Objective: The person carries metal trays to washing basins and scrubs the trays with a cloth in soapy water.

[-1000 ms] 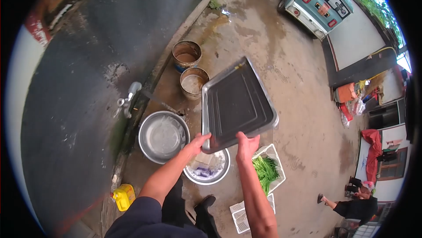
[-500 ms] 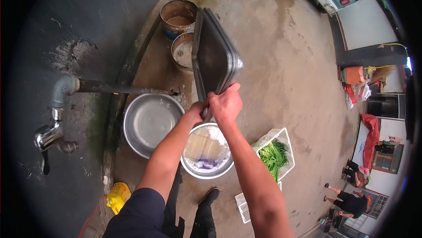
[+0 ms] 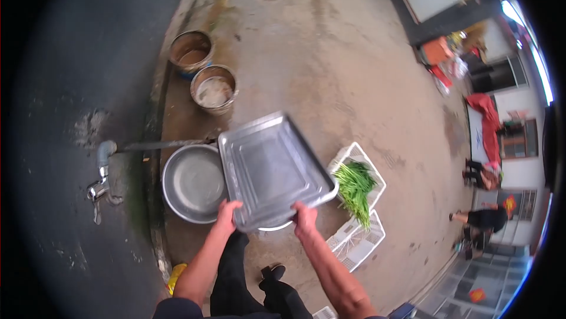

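Note:
A stack of rectangular metal trays [image 3: 274, 169] is held out in front of me, its broad face turned up toward the camera and slightly tilted. My left hand [image 3: 227, 216] grips the near left corner, and my right hand [image 3: 305, 217] is closed on the near edge further right. Left of the trays, a round metal basin [image 3: 194, 183] stands on the ground with its grey bottom showing. Beneath the trays only the rim of a second basin [image 3: 276, 227] shows; its contents are hidden.
Right of the trays, a white crate [image 3: 377, 186] holds green leafy vegetables [image 3: 355, 186], beside another white basket [image 3: 368, 242]. Two dirty buckets [image 3: 214, 90] stand ahead near the dark wall. A tap [image 3: 99, 190] and pipe [image 3: 168, 144] project at left. A person [image 3: 488, 219] is far right.
The trays have swung from nearly edge-on to face up and come lower and closer, now covering the second basin. My hands have spread apart along the edge. The view has shifted.

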A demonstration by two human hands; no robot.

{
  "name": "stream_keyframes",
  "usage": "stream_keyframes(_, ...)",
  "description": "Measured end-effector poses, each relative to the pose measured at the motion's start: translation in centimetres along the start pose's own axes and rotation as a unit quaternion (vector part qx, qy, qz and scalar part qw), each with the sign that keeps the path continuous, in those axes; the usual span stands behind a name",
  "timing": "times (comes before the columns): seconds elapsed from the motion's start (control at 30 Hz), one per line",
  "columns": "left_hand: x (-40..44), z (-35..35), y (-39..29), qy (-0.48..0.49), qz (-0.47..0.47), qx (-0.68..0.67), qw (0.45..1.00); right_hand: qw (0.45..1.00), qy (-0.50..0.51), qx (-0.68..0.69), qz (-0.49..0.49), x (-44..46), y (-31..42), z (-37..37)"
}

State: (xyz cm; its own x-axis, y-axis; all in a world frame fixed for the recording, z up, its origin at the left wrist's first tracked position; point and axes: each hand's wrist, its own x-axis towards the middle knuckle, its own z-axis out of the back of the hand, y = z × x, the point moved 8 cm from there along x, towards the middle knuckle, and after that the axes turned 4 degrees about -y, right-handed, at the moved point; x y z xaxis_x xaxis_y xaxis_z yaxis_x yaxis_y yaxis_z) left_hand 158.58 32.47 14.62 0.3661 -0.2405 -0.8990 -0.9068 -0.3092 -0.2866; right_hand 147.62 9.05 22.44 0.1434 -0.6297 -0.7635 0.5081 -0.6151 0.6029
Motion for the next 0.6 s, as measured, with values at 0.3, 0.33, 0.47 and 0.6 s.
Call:
stream_keyframes(0.3,-11.1,0.0,18.8,0.039,0.086,0.342,0.935,0.93,-0.15,0.246,-0.227,-10.5,-18.9,24.7)
stream_keyframes(0.33,-11.4,0.8,21.0,0.043,0.108,0.398,0.91,0.922,-0.15,0.263,-0.24,-11.3,-20.6,26.5)
stream_keyframes(0.47,-14.2,2.1,25.7,0.07,0.069,0.54,0.836,0.887,-0.193,0.334,-0.255,-13.0,-26.6,32.0)
stream_keyframes(0.6,-16.1,3.9,27.4,0.08,0.039,0.522,0.849,0.855,-0.284,0.34,-0.27,-13.1,-31.3,36.5)
